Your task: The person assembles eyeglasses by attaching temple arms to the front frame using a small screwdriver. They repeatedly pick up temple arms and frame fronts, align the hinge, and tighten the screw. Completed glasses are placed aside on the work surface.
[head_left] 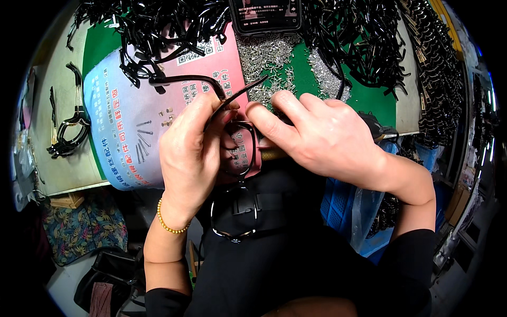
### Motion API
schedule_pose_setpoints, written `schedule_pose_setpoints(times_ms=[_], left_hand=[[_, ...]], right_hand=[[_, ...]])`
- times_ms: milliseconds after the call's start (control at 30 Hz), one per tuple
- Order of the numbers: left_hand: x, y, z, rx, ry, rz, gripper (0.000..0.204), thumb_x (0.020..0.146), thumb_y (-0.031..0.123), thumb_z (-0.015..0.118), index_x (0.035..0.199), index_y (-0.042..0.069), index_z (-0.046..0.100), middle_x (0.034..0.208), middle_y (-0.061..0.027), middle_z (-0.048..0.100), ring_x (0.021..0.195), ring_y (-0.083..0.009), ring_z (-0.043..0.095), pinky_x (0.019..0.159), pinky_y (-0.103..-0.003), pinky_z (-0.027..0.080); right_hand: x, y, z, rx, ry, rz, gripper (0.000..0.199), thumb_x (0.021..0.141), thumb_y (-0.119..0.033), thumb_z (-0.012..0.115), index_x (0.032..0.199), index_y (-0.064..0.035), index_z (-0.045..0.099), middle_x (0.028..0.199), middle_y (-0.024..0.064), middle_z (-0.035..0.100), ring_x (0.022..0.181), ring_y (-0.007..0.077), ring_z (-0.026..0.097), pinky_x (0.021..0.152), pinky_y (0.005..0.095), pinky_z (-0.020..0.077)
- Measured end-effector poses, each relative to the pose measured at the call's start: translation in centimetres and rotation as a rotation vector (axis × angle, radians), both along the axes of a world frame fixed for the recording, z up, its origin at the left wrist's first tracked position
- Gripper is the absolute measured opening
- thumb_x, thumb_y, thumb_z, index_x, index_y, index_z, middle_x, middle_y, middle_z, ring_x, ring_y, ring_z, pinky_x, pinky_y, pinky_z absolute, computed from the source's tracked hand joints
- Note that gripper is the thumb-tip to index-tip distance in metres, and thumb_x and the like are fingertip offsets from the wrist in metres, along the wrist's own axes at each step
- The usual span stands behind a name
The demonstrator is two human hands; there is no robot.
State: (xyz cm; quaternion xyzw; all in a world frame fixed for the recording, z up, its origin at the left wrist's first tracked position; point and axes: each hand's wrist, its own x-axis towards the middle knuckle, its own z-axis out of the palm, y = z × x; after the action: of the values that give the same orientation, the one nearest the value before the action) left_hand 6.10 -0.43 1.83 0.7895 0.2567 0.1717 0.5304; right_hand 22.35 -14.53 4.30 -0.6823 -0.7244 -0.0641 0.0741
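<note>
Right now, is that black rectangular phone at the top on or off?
On. The black rectangular phone has a lit screen, with pale lettering showing on it.

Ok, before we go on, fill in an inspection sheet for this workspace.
Surface: green mat on a pale table, printed sheet on top.
Job's things: black eyeglass frame, held at the table's near edge.
Clutter: heaps of black parts, scattered small metal pieces, a phone.
Hands: left hand grips the eyeglass frame; right hand close by, fingertip contact unclear.
Cables: nothing seen for certain.
Surroundings: blue crate at right, floral cloth at left.
</note>
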Motion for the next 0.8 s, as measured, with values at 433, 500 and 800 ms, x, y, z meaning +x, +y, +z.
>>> schedule_pose_setpoints(times_ms=[433,500,800], left_hand=[[3.6,2.8,-0.3,0.013,-0.434,0.246,0.032,0.106,0.006,0.05,0.137,-0.001,0.057,0.114,-0.0131,0.069,0.091,-0.0122,0.069,0.065,-0.023,0.056],[2.8,2.7,0.0,0.136,-0.523,0.384,0.039,0.109,0.02,0.048,0.139,-0.005,0.051,0.109,-0.0108,0.067,0.085,-0.0085,0.065,0.057,-0.02,0.052],[-3.1,1.4,0.5,-0.204,-0.578,0.358,0.031,0.11,0.017,0.042,0.129,-0.005,0.052,0.1,-0.0064,0.054,0.079,-0.0141,0.049,0.076,-0.028,0.046]], right_hand=[[1.4,-3.4,3.8,-0.228,0.203,-0.343,0.039,0.091,-0.012,0.067,0.128,-0.02,0.06,0.093,0.0074,0.054,0.069,0.0266,0.064,0.055,0.0377,0.0513],[1.1,-4.5,3.6,-0.309,0.258,-0.377,0.045,0.092,-0.013,0.067,0.134,-0.0253,0.06,0.092,0.0072,0.053,0.068,0.0254,0.063,0.054,0.037,0.0512],[1.2,-4.9,2.6,-0.309,0.243,-0.368,0.048,0.091,-0.012,0.065,0.137,-0.0277,0.062,0.09,0.008,0.05,0.064,0.0232,0.061,0.052,0.0354,0.0503]])
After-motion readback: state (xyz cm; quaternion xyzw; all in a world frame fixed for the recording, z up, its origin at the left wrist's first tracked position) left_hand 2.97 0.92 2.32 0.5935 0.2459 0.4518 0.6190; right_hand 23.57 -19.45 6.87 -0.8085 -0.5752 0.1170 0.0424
